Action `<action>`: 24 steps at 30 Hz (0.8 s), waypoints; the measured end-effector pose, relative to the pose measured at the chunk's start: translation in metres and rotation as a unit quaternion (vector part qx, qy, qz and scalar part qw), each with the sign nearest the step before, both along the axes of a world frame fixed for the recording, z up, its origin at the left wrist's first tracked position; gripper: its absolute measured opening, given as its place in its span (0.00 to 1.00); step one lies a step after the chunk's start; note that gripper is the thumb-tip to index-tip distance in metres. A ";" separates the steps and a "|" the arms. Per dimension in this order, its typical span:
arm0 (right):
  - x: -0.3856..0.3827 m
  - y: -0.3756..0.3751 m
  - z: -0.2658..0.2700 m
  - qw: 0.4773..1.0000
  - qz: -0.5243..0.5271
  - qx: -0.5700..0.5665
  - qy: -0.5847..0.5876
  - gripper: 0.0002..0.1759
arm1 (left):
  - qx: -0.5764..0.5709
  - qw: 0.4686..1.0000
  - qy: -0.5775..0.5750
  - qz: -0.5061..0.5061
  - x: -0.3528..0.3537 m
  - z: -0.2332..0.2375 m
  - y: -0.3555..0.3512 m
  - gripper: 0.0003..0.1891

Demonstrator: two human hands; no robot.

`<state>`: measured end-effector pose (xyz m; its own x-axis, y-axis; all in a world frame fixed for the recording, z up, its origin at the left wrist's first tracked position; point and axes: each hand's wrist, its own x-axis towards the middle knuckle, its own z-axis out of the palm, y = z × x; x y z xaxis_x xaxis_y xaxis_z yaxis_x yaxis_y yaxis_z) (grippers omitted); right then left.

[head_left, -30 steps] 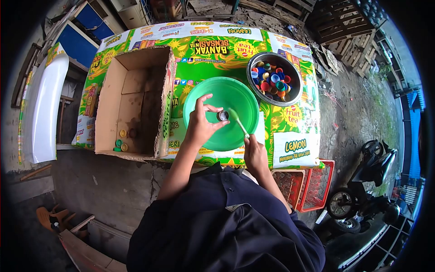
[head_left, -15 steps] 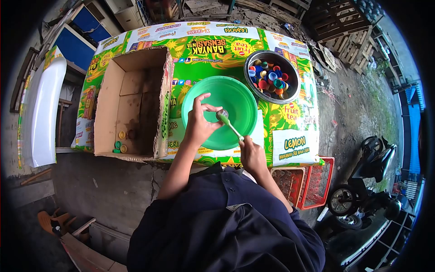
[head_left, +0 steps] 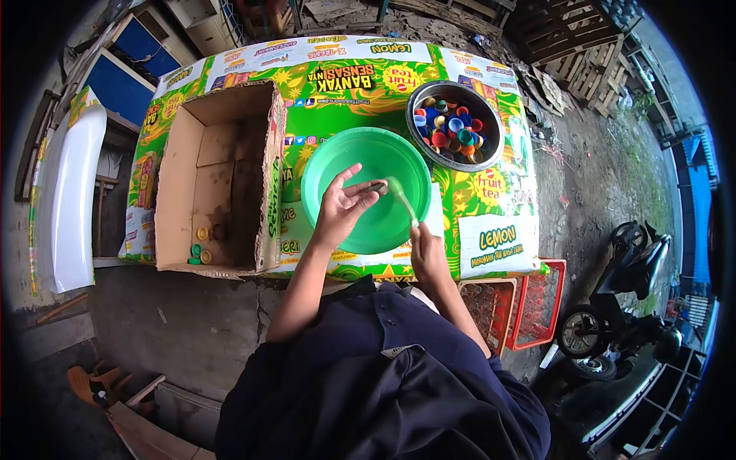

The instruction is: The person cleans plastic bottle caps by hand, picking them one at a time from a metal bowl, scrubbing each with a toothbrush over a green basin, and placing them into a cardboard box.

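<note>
Over the green basin (head_left: pixel 314 161), my left hand (head_left: pixel 341 211) pinches a small dark bottle cap (head_left: pixel 377 188) between thumb and fingers. A slim light-green toothbrush (head_left: pixel 405 203) is gripped by its handle in my right hand (head_left: pixel 427 249), at the basin's near right. The brush head is blurred and lies just right of the cap. Behind the basin to the right, a dark bowl (head_left: pixel 497 146) holds many coloured bottle caps (head_left: pixel 458 126).
Left of the basin stands an open cardboard box (head_left: pixel 180 184) with several caps (head_left: pixel 201 249) in its near corner. A printed green cover (head_left: pixel 337 115) lies over the table. Red crates (head_left: pixel 548 307) stand by the near right edge, and a motorcycle (head_left: pixel 613 322) is farther right.
The brush head has come off the cap and moved slightly up and right. My left hand has tilted the cap, now seen more edge-on. The view has shifted a little.
</note>
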<state>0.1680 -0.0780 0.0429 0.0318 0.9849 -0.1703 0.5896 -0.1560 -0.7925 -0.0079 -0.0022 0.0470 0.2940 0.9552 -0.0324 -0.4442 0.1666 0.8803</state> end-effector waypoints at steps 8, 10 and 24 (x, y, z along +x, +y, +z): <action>0.002 0.002 0.010 0.996 -0.016 0.073 -0.042 0.11 | 0.069 0.996 0.040 0.027 -0.001 -0.009 0.005 0.35; 0.000 -0.005 0.009 0.991 0.051 0.117 -0.043 0.10 | 0.123 0.989 0.068 0.045 0.000 -0.010 0.004 0.36; 0.020 0.023 0.021 0.983 0.064 0.075 -0.155 0.10 | 0.249 0.910 0.330 0.009 -0.010 0.013 0.013 0.38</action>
